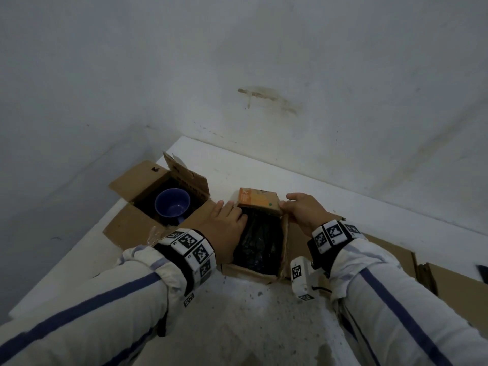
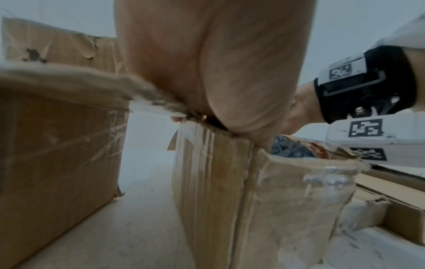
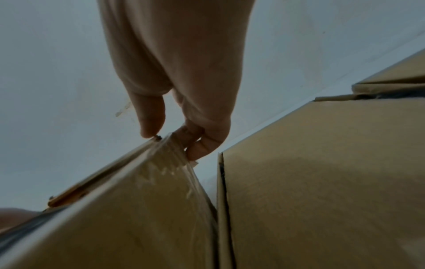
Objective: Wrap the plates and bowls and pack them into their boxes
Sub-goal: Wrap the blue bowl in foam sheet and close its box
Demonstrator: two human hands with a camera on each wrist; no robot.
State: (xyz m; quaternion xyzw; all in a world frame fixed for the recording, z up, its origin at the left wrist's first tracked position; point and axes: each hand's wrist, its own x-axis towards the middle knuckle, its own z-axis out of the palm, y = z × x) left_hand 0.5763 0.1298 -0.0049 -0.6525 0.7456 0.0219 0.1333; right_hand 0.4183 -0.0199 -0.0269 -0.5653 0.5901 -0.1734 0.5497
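Left hand [image 1: 227, 228] rests on a black-wrapped item [image 1: 260, 241] inside a small cardboard box [image 1: 284, 249]. Right hand [image 1: 303, 213] grips its orange-printed flap [image 1: 257, 200]. A blue cup [image 1: 173, 204] sits in the open box [image 1: 137, 186] alongside.

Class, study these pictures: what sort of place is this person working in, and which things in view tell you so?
Probably a bare room at home or in storage, used for packing. A stained white wall meets a white surface bearing open cardboard boxes, one holding a blue cup.
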